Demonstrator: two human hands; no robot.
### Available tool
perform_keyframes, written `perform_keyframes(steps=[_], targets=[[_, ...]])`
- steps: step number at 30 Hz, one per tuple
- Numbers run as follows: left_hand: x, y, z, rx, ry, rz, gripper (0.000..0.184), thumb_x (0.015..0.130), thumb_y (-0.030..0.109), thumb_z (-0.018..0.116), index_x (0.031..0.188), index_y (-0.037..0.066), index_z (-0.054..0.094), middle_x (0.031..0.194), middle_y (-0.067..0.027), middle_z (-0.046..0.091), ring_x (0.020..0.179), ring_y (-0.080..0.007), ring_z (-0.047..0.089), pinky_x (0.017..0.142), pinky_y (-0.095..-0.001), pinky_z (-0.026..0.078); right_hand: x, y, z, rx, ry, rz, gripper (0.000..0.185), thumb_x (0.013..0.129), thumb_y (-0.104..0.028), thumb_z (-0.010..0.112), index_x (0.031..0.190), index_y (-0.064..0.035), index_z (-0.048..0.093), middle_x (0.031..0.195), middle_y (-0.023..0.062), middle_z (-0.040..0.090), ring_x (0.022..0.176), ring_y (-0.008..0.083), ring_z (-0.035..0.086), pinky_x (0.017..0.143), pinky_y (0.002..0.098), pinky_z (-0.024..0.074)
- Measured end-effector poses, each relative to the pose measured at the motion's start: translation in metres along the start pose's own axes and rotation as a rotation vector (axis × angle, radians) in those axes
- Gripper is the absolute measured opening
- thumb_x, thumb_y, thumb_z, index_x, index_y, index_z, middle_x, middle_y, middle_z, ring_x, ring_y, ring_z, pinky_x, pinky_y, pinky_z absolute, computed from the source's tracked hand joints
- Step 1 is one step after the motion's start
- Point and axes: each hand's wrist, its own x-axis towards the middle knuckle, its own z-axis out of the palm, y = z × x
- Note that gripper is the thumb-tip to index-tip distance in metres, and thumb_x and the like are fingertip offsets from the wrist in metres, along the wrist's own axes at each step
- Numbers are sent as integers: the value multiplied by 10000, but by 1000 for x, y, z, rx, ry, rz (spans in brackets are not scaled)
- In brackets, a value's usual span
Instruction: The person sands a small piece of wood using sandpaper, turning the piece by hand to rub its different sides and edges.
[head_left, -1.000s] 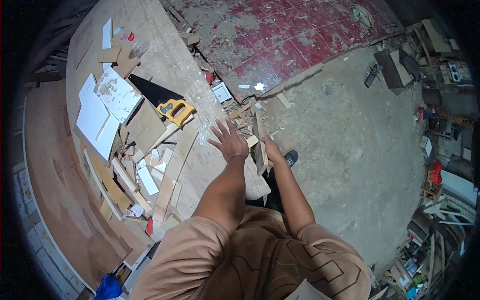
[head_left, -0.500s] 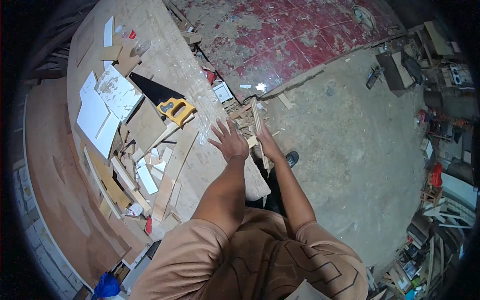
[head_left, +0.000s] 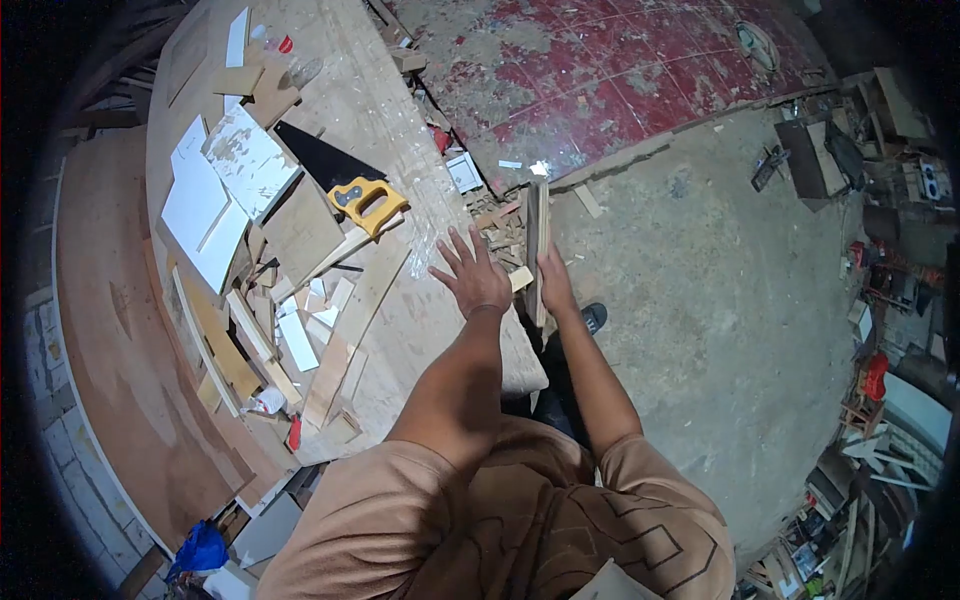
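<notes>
My left hand (head_left: pixel 474 278) lies on the wooden worktable (head_left: pixel 400 330) near its right edge, fingers spread and holding nothing. Beside that edge, my right hand (head_left: pixel 556 286) is closed on the side of a long wooden piece (head_left: pixel 539 225) with layered edges. A small pale wood block (head_left: pixel 521 278) sits between the left hand and this piece. Ahead and left of my left hand rests a handsaw (head_left: pixel 368 203) with a yellow handle and dark blade. The fingertips of my right hand are partly hidden by the wooden piece.
Wood scraps (head_left: pixel 265 330) and white board pieces (head_left: pixel 205 215) cover the table's left side. Offcuts (head_left: pixel 505 225) lie on the floor beyond its edge. A dark shoe (head_left: pixel 594 318) stands on the concrete floor (head_left: pixel 700 330). Clutter lines the far right.
The wooden piece in my right hand has turned, showing a broader dark side. The view has shifted slightly, while my left hand stays spread on the table.
</notes>
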Motion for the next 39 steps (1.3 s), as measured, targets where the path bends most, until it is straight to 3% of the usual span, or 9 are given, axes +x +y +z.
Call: perform_keyframes(steps=[1, 8, 12, 15, 20, 27, 33, 35, 39], targets=[[1, -1, 3, -12, 29, 7, 724, 956, 325, 465, 1589, 166, 151, 1651, -166, 28, 1508, -432, 12, 1132, -720, 39, 6, -7, 2, 159, 2, 102, 600, 1024, -183, 418, 1563, -17, 213, 1587, 179, 296, 1466, 253, 272, 1181, 327, 206], [-2, 1, -8, -28, 34, 21, 717, 959, 310, 491, 1579, 136, 173, 1643, -185, 54, 1501, -447, 42, 1122, -728, 81, -29, -9, -8, 39, -137, 77, 590, 1028, -146, 427, 1568, -38, 214, 1594, 145, 300, 1465, 232, 271, 1182, 321, 200], [-3, 2, -11, -64, 22, -70, 759, 958, 345, 503, 1576, 96, 142, 1632, -227, 44, 1500, -449, 42, 1090, -765, 93, -27, 1, -10, 38, -189, 47, 592, 1024, -130, 431, 1570, -51, 215, 1596, 143, 295, 1468, 226, 268, 1185, 330, 198], [-3, 6, -5, -126, 12, -194, 777, 966, 374, 483, 1576, 72, 108, 1629, -248, 18, 1499, -457, 12, 1083, -775, 75, -7, -3, -3, -24, -142, 112, 590, 1026, -161, 429, 1568, -52, 221, 1591, 168, 301, 1462, 266, 290, 1182, 348, 214], [-6, 15, -3, -208, 18, -339, 784, 979, 402, 457, 1580, 77, 74, 1632, -248, -15, 1495, -475, -23, 1082, -777, 62, 24, -38, 8, -159, -24, 24, 605, 1020, -209, 441, 1561, -40, 228, 1556, 242, 312, 1444, 372, 294, 1179, 388, 222], [-5, 16, -10, -172, -47, -334, 787, 988, 412, 442, 1585, 92, 43, 1633, -244, -35, 1492, -480, -54, 1105, -754, 46, -40, -4, -16, -388, -174, -107, 607, 1014, -221, 450, 1547, -16, 245, 1541, 239, 317, 1445, 371, 272, 1192, 391, 194], [-3, 16, -6, -180, -56, -333, 776, 991, 412, 434, 1587, 106, 42, 1636, -232, -37, 1488, -489, -57, 1114, -745, 25, 19, -17, 0, -181, -123, -11, 612, 1019, -242, 442, 1550, -13, 241, 1557, 223, 305, 1454, 340, 274, 1194, 379, 191], [-2, 16, -7, -168, -45, -331, 776, 990, 414, 434, 1587, 109, 43, 1637, -230, -37, 1487, -491, -57, 1115, -744, 21, 42, -22, 3, 22, -166, 30, 609, 1020, -246, 441, 1547, -9, 248, 1562, 221, 302, 1456, 332, 279, 1189, 378, 203], [-3, 17, -7, -180, -46, -329, 778, 989, 416, 435, 1586, 106, 45, 1636, -233, -39, 1486, -494, -62, 1114, -743, 14, 18, -22, -5, 39, -187, 38, 600, 1013, -252, 454, 1543, -30, 281, 1563, 237, 291, 1452, 362, 279, 1185, 392, 211]])
